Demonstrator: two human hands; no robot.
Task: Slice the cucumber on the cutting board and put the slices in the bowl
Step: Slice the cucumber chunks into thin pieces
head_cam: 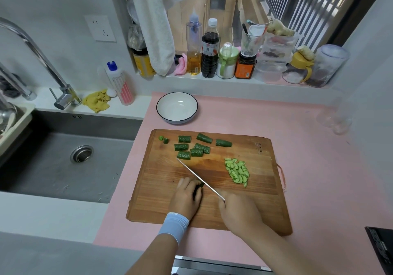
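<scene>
Both forearms reach in over the near edge of the cutting board [255, 200]; the left wrist wears a pale blue band [173, 224]. On the board's near middle the left hand [186, 199] curls its fingers down over a dark green cucumber piece [199, 186], pinning it to the wood; just right of it the right hand [238, 210] is clenched round the handle of a knife [200, 179] (the handle itself is hidden in the fist); the blade runs diagonally toward the board's far left, passing against the held piece, its tip just beside the nearest of the chunks [184, 155]. Thin pale green slices [237, 171] lie heaped right of the board's centre; the unsliced chunks sit scattered along its far side, with two small end bits [163, 139] at the far-left corner. Under the board lies a pink counter mat [308, 147]; a sink [63, 168] lies to the board's left. Beyond the far edge, left of its middle, stands the white bowl [177, 109]; farther back, bottles and jars [210, 49] line a window ledge.
</scene>
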